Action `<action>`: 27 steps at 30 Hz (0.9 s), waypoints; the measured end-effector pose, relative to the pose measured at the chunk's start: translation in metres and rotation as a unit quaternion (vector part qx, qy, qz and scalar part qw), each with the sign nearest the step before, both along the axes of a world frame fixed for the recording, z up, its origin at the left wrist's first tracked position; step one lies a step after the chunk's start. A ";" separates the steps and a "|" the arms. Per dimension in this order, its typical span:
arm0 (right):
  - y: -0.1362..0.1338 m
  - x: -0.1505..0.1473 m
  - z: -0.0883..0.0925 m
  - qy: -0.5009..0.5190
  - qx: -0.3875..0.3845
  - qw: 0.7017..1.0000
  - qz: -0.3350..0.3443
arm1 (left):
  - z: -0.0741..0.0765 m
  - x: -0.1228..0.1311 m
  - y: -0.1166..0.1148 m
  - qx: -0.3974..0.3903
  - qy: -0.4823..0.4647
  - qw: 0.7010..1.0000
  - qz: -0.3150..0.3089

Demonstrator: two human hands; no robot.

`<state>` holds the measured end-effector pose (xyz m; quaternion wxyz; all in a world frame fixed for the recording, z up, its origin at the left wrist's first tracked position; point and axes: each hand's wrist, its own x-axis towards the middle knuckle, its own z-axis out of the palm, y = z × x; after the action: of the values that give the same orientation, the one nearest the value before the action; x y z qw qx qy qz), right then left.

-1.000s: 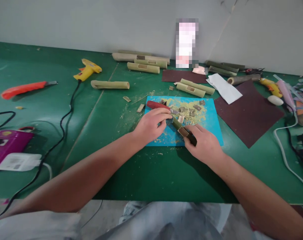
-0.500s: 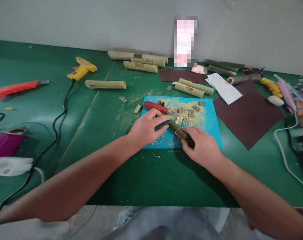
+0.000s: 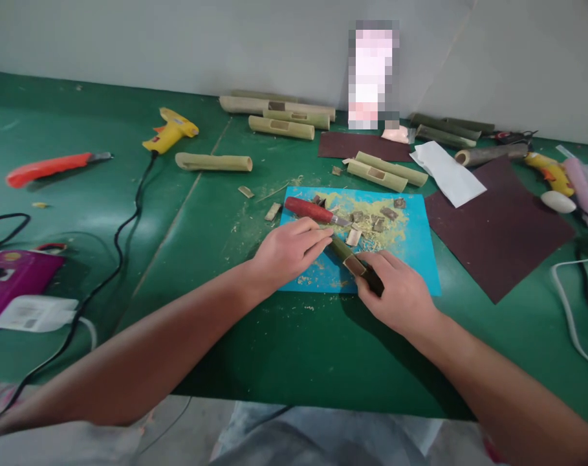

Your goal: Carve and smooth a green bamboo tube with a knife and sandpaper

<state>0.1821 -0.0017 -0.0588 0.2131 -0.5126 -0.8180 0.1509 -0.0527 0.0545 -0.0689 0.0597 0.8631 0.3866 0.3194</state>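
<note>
Head view showed a rounded green bamboo tube (image 3: 341, 250) with a squared notch (image 3: 354, 266), slanting over a smooth blue sheet (image 3: 422, 255). The right hand (image 3: 398, 291) gripped the tube's near end; the left hand (image 3: 290, 251) bent over the far end, its hold impossible to tell. Beyond lay pale, curled shavings (image 3: 378, 241) and a red-handled knife (image 3: 308, 209); farther right, a matte brown sheet (image 3: 497, 233).

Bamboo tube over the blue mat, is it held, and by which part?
The right hand grips the bamboo tube by its near end. The left hand is at the far end; whether it grips anything can't be told.
</note>
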 end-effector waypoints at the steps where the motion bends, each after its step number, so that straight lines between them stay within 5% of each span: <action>1: 0.000 -0.001 0.000 0.001 -0.002 1.000 -0.001 | 0.000 0.000 0.000 0.002 0.001 1.000 0.002; 27: -0.007 -0.015 -0.004 -0.024 0.048 0.998 -0.015 | -0.007 0.011 -0.013 0.063 0.090 0.994 -0.010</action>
<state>0.1668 -0.0091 -0.0625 0.2201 -0.5172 -0.8215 0.0964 -0.0421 0.0414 -0.0758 -0.0270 0.8942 0.3608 0.2635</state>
